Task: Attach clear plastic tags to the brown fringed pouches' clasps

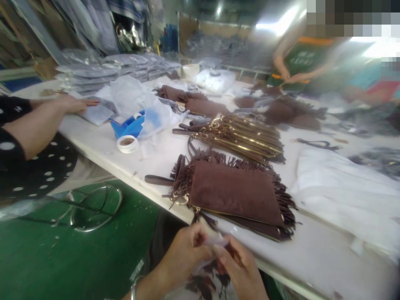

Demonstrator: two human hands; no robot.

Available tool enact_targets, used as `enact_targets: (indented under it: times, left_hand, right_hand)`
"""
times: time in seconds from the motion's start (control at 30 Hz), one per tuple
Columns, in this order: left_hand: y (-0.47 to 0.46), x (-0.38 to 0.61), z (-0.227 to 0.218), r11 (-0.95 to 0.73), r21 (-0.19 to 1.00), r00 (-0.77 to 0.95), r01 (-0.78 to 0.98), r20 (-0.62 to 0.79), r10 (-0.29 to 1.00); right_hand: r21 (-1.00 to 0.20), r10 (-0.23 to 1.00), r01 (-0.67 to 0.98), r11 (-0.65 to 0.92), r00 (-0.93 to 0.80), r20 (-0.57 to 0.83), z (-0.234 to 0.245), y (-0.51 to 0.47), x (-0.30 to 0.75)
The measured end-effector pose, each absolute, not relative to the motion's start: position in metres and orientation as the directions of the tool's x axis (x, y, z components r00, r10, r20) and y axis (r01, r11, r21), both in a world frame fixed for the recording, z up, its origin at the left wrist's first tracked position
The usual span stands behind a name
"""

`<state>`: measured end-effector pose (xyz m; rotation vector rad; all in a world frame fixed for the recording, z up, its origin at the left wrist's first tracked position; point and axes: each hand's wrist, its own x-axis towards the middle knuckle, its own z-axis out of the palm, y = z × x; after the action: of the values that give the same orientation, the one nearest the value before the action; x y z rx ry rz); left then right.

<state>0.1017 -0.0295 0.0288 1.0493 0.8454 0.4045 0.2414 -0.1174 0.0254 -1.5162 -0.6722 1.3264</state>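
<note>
on white table point(312, 250), just beyond the hands: stack of brown fringed pouches point(237, 191), lying flat, strap trailing left. behind it, row of gold-edged pouches point(243, 135). further left, tape roll point(127, 143) just beside blue dispenser point(129, 125). at far left, co-worker's hand point(75, 104) flat on bagged goods point(93, 71). across the table, second person's hands point(293, 77) (blurred).

left hand point(184, 254) and right hand point(240, 266) low at table's near edge, brought together, palms turned inward. both partly closed, fingertips pinching small pale slip point(215, 241) between them, below the fringed stack. kind of slip not discernible.
</note>
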Motion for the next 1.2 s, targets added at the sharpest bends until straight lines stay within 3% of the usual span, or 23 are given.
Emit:
enact_targets:
  times: [0.2, 0.33, 0.47, 0.7, 0.93, 1.1, 1.2]
  left_hand:
    - [-0.030, 0.082, 0.009, 0.502, 0.862, 0.583, 0.067, -0.442, 0.681]
    - [-0.028, 0.078, 0.009, 0.560, 0.828, 0.630, 0.015, -0.443, 0.638]
    - [-0.031, 0.078, 0.019, 0.585, 0.811, 0.642, 0.021, -0.460, 0.614]
    - [-0.030, 0.067, 0.025, 0.188, 0.937, 0.539, 0.294, -0.325, 0.777]
    - [-0.032, 0.055, -0.002, 0.542, 0.832, 0.537, 0.120, -0.514, 0.669]
    - [-0.027, 0.044, -0.009, 0.552, 0.830, 0.514, 0.081, -0.510, 0.690]
    - [-0.019, 0.043, -0.001, 0.411, 0.908, 0.494, 0.079, -0.393, 0.776]
  right_hand:
    - [-0.889, 0.897, 0.212, -0.405, 0.280, -0.342, 0.013, -0.116, 0.241]
    - [-0.850, 0.962, 0.449, -0.274, 0.127, -0.243, 0.013, -0.112, 0.242]
    - [-0.810, 0.976, 0.556, -0.187, 0.014, -0.216, 0.013, -0.110, 0.243]
    - [-0.814, 0.961, 0.523, -0.250, 0.036, -0.273, 0.007, -0.110, 0.241]
    - [-0.798, 0.963, 0.566, -0.207, -0.027, -0.269, 0.009, -0.102, 0.238]
    - [-0.844, 0.953, 0.451, -0.291, 0.213, -0.215, 0.035, -0.088, 0.242]
    - [-0.900, 0.910, 0.249, -0.359, 0.306, -0.278, 0.040, -0.078, 0.234]
